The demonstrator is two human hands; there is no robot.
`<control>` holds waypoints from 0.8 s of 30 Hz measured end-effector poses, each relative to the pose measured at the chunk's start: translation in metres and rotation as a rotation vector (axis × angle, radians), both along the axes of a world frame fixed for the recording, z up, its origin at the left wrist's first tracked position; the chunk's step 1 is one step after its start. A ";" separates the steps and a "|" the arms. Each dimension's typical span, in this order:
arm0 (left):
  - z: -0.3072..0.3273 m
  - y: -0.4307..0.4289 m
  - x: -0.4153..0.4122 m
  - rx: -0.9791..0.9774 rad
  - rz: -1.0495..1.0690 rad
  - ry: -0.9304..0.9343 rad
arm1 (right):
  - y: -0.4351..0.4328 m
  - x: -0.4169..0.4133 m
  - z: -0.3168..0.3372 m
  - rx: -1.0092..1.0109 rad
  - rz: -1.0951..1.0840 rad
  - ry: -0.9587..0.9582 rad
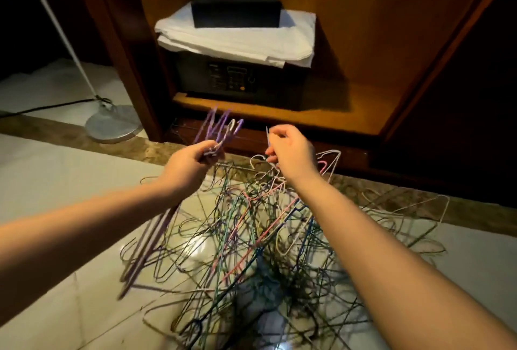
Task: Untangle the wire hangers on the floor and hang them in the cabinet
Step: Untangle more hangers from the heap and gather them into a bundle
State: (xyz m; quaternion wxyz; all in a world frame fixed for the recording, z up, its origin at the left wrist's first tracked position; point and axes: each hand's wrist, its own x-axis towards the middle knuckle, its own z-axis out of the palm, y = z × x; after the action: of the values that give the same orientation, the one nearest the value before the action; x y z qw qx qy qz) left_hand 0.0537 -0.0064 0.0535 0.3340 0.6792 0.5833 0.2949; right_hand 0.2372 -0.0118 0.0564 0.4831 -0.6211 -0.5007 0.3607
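hands: left hand [193, 158] grips purple hangers [155, 243]; right hand [291, 151] pinches one hook [267, 137] above pile [251, 237] on floor [56, 181], before cabinet [279, 117] | risk: lifting likely drags snagged wires; bundle's low ends may catch the pile; thin pinch may slip

This looks like a hotel guest room, at the foot of a built-in wardrobe. The cabinet [363, 41] is dark, varnished wood with warm lighting inside. On its bottom shelf, towards the left edge, sits a small black safe [237, 81] with a keypad on its door. Folded white linen [237, 41] lies on top of the safe, and a black box [236, 9] rests on the linen. The floor [56, 176] is glossy pale tile with a brown marble border strip [70, 131] along the cabinet front. A floor lamp [113, 124] with a round metal base stands just left of the cabinet. Coloured wire hangers [251, 237] lie heaped on the tiles.
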 end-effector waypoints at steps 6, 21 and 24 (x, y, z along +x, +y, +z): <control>-0.040 0.002 -0.040 0.017 0.011 0.299 | 0.001 -0.001 -0.102 -0.360 0.030 -0.197; -0.134 0.011 -0.062 -0.143 -0.035 0.397 | 0.011 -0.016 -0.155 -0.347 0.181 -0.767; -0.152 0.012 -0.050 -0.217 -0.116 0.419 | 0.020 -0.014 -0.161 -0.257 0.286 -0.910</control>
State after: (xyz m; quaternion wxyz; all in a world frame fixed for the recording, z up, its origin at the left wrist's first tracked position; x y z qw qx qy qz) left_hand 0.0033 0.0059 -0.0986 0.2929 0.7180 0.6282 0.0637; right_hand 0.2228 0.0080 -0.1049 0.0807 -0.6950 -0.6928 0.1745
